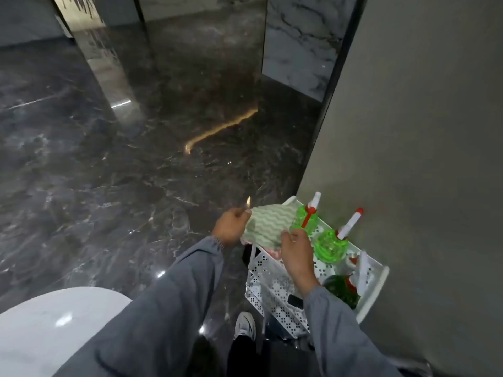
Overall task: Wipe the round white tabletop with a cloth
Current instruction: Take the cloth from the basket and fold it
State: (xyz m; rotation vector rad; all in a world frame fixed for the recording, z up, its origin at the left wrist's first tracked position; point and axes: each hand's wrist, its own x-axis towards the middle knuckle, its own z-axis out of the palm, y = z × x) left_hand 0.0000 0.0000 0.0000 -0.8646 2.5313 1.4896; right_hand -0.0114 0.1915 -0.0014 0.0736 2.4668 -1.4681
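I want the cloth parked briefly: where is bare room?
The round white tabletop, lower left beside the left sleeve, shows bare. The cart tray is crowded with green spray bottles; left hand and right hand hold the cloth over its corner.

We see a floor [109,172] of dark veined stone across the left and middle of the frame, polished to a gloss that mirrors the lights. At the lower left the tabletop [40,336] is white, smooth and shiny, with a bright glint on it. Right of centre, the cloth [269,221] looks soft and textured, woven in green and white waves. Below it the cart [269,284] is white perforated plastic. In it, the spray bottle [330,246] and the second spray bottle [306,220] are translucent, ribbed green plastic. The wall [422,131] on the right is plain grey and matt. The sleeves [174,308] are matt grey fabric.
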